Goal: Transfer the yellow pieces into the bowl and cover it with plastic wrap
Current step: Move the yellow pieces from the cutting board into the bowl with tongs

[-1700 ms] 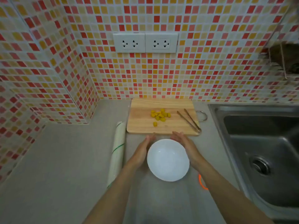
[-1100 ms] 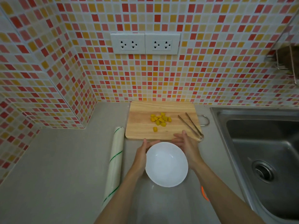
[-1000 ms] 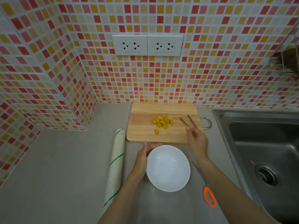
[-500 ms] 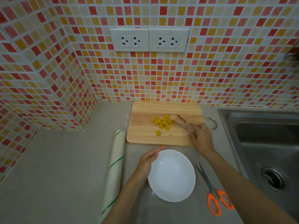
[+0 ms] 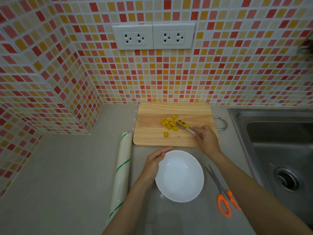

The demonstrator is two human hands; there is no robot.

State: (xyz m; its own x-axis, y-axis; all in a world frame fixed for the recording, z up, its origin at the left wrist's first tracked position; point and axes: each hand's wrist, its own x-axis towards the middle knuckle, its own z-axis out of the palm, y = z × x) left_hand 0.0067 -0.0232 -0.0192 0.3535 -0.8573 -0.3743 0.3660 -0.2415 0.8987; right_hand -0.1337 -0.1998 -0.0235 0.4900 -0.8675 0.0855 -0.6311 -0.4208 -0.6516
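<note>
Reaching tongs (image 5: 187,127) now into yellow pieces (image 5: 169,123).

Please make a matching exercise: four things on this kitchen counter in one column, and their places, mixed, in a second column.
Things:
1. yellow pieces
2. bowl
3. plastic wrap roll
4. scissors

Places:
A. right of the bowl, near the sink
B. on the cutting board
C. left of the bowl, lengthwise on the counter
D. in front of the cutting board, left hand at its rim

Pairs: 1-B, 2-D, 3-C, 4-A
</note>
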